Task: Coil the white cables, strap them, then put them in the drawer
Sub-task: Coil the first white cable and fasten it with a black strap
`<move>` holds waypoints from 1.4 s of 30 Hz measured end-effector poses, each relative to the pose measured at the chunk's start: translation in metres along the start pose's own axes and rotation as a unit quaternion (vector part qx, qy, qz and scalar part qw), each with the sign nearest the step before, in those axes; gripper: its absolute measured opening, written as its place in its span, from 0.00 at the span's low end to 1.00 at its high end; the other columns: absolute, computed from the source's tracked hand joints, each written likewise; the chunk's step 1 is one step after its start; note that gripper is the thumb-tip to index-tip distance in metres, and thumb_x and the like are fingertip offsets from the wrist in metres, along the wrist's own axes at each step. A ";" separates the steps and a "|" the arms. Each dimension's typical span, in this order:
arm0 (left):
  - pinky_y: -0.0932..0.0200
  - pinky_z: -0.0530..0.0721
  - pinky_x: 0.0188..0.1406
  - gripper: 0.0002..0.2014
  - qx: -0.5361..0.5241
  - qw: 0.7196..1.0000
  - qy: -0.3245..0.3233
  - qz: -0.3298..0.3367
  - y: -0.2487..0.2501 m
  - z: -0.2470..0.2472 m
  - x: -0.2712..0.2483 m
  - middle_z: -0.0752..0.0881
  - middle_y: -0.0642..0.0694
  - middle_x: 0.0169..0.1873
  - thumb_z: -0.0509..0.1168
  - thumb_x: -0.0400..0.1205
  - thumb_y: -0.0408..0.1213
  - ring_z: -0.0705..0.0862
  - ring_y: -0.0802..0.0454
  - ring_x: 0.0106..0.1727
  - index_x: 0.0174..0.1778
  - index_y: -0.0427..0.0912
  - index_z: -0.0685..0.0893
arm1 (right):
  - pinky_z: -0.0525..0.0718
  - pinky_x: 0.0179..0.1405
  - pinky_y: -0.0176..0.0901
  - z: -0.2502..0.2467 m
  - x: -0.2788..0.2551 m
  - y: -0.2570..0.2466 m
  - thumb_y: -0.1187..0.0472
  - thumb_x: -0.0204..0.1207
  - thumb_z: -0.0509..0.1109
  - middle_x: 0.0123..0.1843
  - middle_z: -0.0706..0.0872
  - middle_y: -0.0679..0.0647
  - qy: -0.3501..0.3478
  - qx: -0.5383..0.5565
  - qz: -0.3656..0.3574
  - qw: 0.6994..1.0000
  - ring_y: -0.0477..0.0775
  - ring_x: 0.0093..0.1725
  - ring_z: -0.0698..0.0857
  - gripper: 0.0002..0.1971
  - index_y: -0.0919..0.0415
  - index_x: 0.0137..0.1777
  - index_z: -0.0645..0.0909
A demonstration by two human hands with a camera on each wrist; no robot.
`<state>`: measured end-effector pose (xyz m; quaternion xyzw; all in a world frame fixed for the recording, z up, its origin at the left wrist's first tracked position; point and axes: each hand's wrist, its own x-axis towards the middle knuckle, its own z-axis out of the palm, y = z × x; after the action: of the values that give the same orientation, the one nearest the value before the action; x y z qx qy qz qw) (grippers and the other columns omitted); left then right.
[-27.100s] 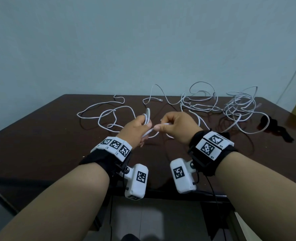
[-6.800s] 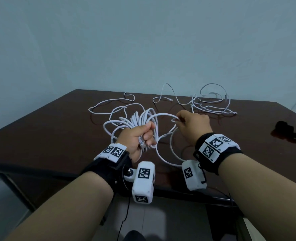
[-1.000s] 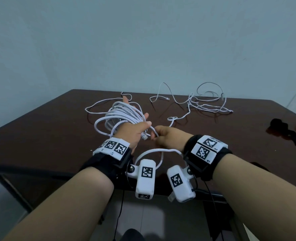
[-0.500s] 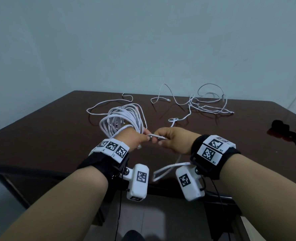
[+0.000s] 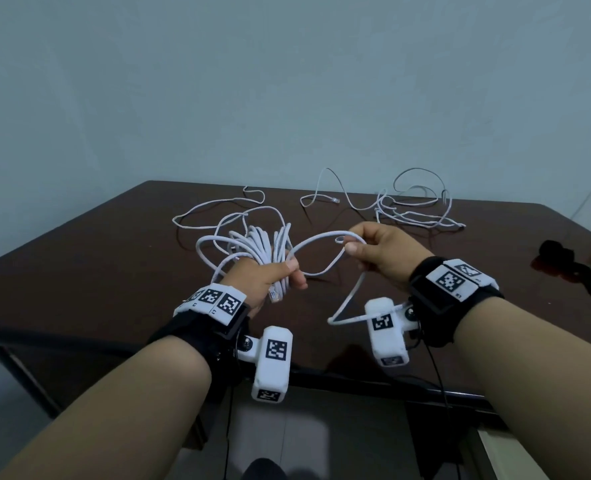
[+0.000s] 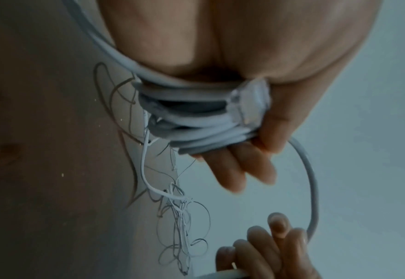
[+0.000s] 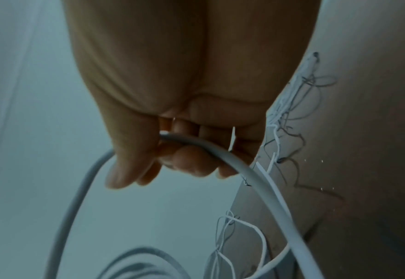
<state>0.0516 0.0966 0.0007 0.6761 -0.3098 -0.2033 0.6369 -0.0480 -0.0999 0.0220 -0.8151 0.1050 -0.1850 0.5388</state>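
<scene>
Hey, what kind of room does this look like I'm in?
Probably a plain office or workroom, though little shows. A dark wooden desk stands against a bare pale wall, strewn with loose white cables, and black straps lie at its right edge.

The dark brown tabletop carried loose white cables tangled near its far edge and black straps at its right side.
</scene>
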 end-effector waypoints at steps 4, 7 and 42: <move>0.63 0.77 0.24 0.08 -0.241 0.969 -0.045 -0.029 -0.001 0.005 0.003 0.74 0.48 0.15 0.58 0.81 0.25 0.75 0.53 0.18 0.38 0.31 0.79 | 0.76 0.36 0.46 0.000 0.000 -0.001 0.70 0.76 0.65 0.28 0.70 0.56 -0.017 0.173 0.032 0.984 0.45 0.20 0.72 0.10 0.58 0.35 0.76; 0.62 0.76 0.26 0.05 -0.305 0.946 -0.107 -0.041 0.002 0.000 0.004 0.71 0.49 0.16 0.61 0.74 0.29 0.71 0.55 0.16 0.41 0.32 0.81 | 0.77 0.28 0.40 0.003 0.001 -0.008 0.69 0.80 0.59 0.29 0.70 0.55 0.007 0.219 0.027 0.975 0.43 0.20 0.71 0.11 0.61 0.37 0.76; 0.54 0.66 0.77 0.31 -0.037 0.993 0.048 0.100 0.009 -0.005 0.013 0.72 0.55 0.73 0.57 0.84 0.24 0.72 0.56 0.74 0.80 0.57 0.62 | 0.87 0.34 0.47 0.078 -0.018 -0.028 0.76 0.72 0.63 0.46 0.87 0.73 -0.149 -0.087 0.136 0.976 0.62 0.32 0.86 0.28 0.53 0.67 0.61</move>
<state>0.0626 0.0911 0.0118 0.6269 -0.3371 -0.1177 0.6925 -0.0332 -0.0165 0.0172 -0.8553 0.1490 0.0238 0.4956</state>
